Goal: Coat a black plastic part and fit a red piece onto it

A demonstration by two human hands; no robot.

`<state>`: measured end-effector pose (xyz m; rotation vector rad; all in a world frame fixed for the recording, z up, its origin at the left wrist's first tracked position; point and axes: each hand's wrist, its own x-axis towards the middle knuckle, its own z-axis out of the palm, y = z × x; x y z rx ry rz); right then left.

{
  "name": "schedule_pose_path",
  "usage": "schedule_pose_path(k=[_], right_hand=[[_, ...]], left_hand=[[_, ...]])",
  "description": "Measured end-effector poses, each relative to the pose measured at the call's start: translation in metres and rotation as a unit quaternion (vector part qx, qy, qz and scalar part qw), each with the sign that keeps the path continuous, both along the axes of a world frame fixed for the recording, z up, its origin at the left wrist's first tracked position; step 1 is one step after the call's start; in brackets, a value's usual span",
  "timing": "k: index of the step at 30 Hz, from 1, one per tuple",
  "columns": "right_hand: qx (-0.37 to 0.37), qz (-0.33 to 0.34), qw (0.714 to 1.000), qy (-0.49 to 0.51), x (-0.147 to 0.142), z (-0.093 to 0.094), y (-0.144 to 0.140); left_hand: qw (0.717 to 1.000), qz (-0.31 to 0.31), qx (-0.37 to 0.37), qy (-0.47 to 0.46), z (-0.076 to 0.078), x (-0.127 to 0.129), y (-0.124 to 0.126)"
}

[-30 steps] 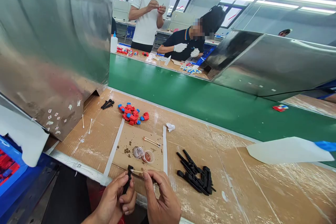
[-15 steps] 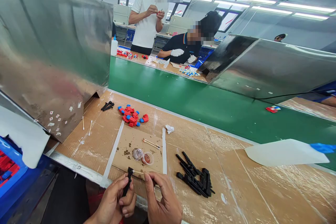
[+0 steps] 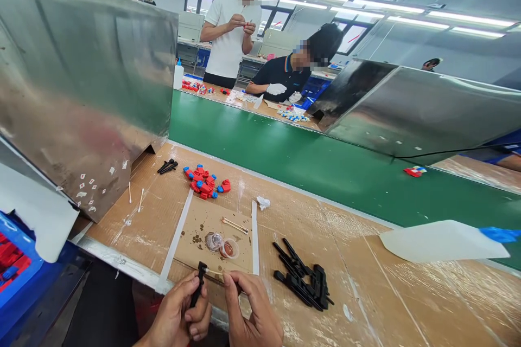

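Left hand (image 3: 179,317): I see it pinching a black part (image 3: 198,283).
Right hand (image 3: 250,314): pinching a cotton swab (image 3: 213,272), tip seemingly touching the part.

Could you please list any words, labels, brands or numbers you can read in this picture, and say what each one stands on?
None can be read. The black part in the left hand, the stick in the right hand, the two small cups and the white bottle show no legible print.

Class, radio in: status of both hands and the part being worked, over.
Left hand grips black plastic part upright. Right hand holds cotton swab, tip at the part's top. Glue cups just beyond; nothing in the way.
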<state>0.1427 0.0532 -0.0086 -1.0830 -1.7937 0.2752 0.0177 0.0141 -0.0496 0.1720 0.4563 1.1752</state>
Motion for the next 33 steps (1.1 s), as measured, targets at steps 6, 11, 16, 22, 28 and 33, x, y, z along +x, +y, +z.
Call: schedule_pose_path(k=[6,11,16,22,28,33], right_hand=[[-0.040,-0.038,0.994,0.099,-0.003,-0.008,-0.004],[-0.096,-0.130,0.977,0.139,0.018,-0.023,0.006],[-0.182,-0.174,0.959,0.131,0.033,-0.031,0.026],[-0.122,-0.131,0.982,0.064,0.033,-0.036,0.032],[-0.157,-0.153,0.970,0.104,0.035,-0.022,0.016],[-0.298,-0.078,0.912,0.271,0.013,-0.020,-0.015]], left_hand=[[1.000,0.003,-0.001,-0.002,-0.001,0.001,0.001],[1.000,-0.004,0.001,-0.011,-0.004,0.001,0.001],[1.000,-0.010,0.001,-0.025,-0.002,-0.002,0.002],[0.999,-0.035,-0.016,-0.015,0.001,-0.006,0.002],[0.998,-0.039,0.017,-0.049,-0.010,-0.004,0.003],[0.996,-0.089,0.006,-0.018,0.000,-0.005,0.000]])
